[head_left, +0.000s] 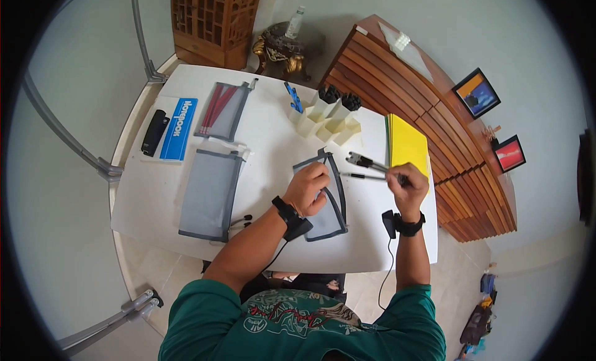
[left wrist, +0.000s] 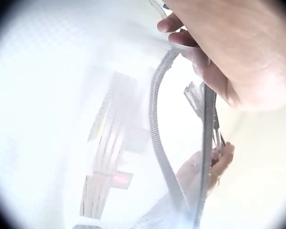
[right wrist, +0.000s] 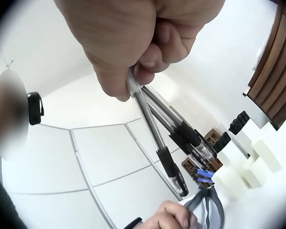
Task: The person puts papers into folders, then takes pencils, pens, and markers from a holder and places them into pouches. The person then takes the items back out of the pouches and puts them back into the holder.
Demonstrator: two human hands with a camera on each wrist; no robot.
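My left hand (head_left: 307,188) pinches the edge of a grey mesh zip pouch (head_left: 324,221), whose dark zipper edges stand apart; the left wrist view shows the gap between them. My right hand (head_left: 408,186) grips several clear pens with black caps (head_left: 366,162), their capped ends pointing left toward the pouch, outside it. In the right wrist view the pens (right wrist: 155,119) fan out from between thumb and fingers, one apart from the others. A second mesh pouch (head_left: 210,193) lies flat at the left, and another pouch (head_left: 233,116) with red pencils (head_left: 215,109) inside lies behind it.
Cream hexagonal holders (head_left: 329,128) with black-capped pens and blue pens (head_left: 293,98) stand at the back. Yellow paper (head_left: 408,144) lies at the right edge. A blue notebook (head_left: 179,129) and a black case (head_left: 154,132) are at the far left. Two black-tipped items (head_left: 247,221) lie near my left forearm.
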